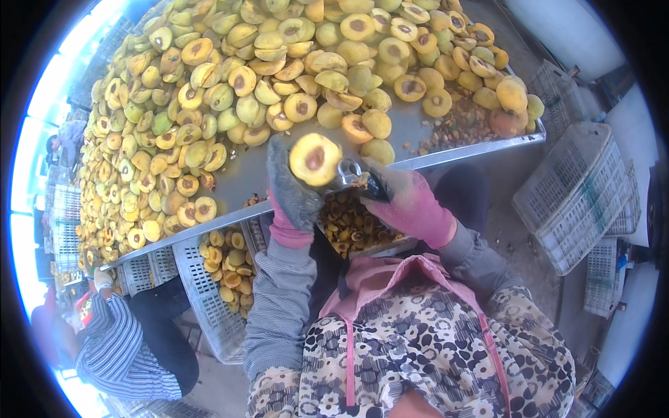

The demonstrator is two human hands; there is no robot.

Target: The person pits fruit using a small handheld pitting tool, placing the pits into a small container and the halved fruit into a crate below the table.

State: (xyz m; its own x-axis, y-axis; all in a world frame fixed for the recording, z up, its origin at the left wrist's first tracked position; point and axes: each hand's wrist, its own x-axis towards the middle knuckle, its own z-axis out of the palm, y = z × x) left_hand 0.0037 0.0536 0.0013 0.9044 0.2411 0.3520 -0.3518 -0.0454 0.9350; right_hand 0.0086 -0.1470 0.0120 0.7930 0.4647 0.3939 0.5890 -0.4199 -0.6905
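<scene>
My left hand (pixel 292 183), in a grey-coated pink glove, holds a halved yellow stone fruit (pixel 315 159), its cut face with a brown centre turned up. In my right hand (pixel 402 196), gloved in pink, is a black-handled tool with a metal loop (pixel 348 171); brownish bits cling near the loop, which is close beside the fruit's right edge. Both hands are over the near rim of a metal table (pixel 245 175). A large heap of halved fruits (pixel 261 78) covers much of that table.
Below my hands a container holds brown fruit pieces (pixel 355 222). A plastic crate (pixel 209 298) with fruit halves stands at the left. Pits and scraps (pixel 454 128) lie on the table's right. Crates (pixel 580 198) stand at the right. A person in striped sleeves (pixel 123 345) sits at the lower left.
</scene>
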